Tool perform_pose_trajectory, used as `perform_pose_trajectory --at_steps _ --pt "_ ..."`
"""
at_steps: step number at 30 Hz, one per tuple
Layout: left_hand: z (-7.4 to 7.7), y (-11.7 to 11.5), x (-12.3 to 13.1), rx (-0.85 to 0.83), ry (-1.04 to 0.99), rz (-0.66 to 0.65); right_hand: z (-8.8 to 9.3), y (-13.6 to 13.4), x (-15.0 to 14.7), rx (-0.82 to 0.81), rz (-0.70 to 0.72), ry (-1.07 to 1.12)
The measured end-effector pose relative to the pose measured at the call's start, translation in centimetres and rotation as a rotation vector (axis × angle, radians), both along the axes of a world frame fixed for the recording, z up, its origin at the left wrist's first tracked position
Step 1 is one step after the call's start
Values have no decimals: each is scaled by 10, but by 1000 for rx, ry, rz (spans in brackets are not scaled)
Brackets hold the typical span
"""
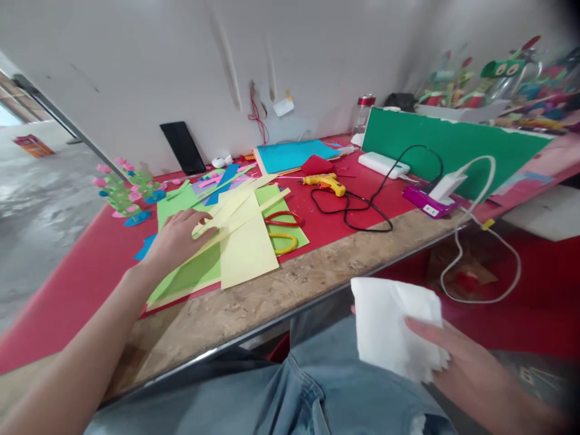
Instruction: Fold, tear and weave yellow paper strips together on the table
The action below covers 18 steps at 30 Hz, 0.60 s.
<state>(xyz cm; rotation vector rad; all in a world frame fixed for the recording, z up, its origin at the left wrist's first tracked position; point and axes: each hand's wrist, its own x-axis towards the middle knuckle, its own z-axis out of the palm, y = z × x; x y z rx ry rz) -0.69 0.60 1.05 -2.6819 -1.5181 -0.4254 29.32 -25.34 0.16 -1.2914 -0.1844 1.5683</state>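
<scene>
My left hand (183, 235) rests at the pale yellow paper strips (235, 226), fingers curved and thumb apart, with nothing visibly gripped. Under it lie green paper sheets (199, 275), and beside it a pale yellow sheet (249, 257). A red loop handle (285, 219) and a yellow loop handle (285, 243), like those of scissors, stick out from beneath the yellow paper; any blades are hidden. Over my lap, past the table's front edge, my right hand (457, 356) holds a folded white tissue (394, 326), thumb on top and most fingers hidden behind it.
A yellow glue gun (326, 181) lies with its black cord (348, 208) looping towards a purple power strip (430, 202). A green board (453, 151) stands at the right. Small paper plants (129, 193) stand left; a black phone (183, 148) leans on the wall.
</scene>
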Motion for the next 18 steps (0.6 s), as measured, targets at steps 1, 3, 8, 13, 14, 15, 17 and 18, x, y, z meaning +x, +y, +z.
perform_pose_trajectory --at_steps 1,3,8,13,14,15,17,18 --pt "6 -5 6 10 -56 -42 1 9 -5 16 3 94" --pt "18 -21 23 -23 -196 -224 4 27 -14 7 2 258" --pt "44 -59 75 -296 -266 -820 2 59 -28 187 83 434" --pt "43 -60 99 -539 -387 -911 -13 71 -36 301 265 492" --pt "40 -59 100 -604 -465 -799 -16 71 -35 295 272 462" --pt "37 -58 101 -672 -557 -669 -19 71 -35 283 264 427" --pt "30 -58 103 -802 -747 -448 -22 71 -34 246 217 353" --pt "27 -58 104 -863 -819 -383 -21 71 -34 214 197 324"
